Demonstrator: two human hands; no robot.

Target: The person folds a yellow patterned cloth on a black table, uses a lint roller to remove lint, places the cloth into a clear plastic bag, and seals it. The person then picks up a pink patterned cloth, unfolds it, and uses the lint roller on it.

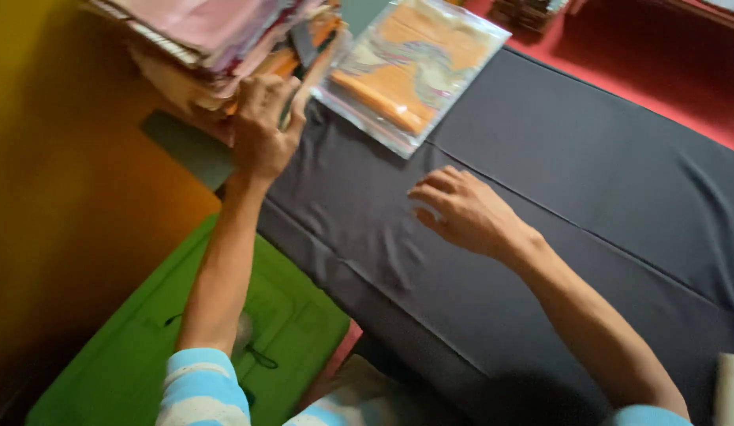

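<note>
My left hand [262, 126] reaches up to a tall stack of folded fabric packets [217, 43] at the upper left and grips its edge, fingers curled around a packet. My right hand [461, 211] rests flat, fingers spread, on a dark grey cloth [588, 181] that covers the surface in front of me. A clear plastic packet with folded orange patterned fabric [410, 67] lies on the cloth just beside the stack, a short way beyond my right hand.
A green cloth-covered cushion [146, 347] lies at the lower left beside a yellow-orange wall [59, 181]. Red flooring [659, 55] shows at the upper right, with another dark pile [528, 12] at the top edge. A pale object [730, 386] sits at the right edge.
</note>
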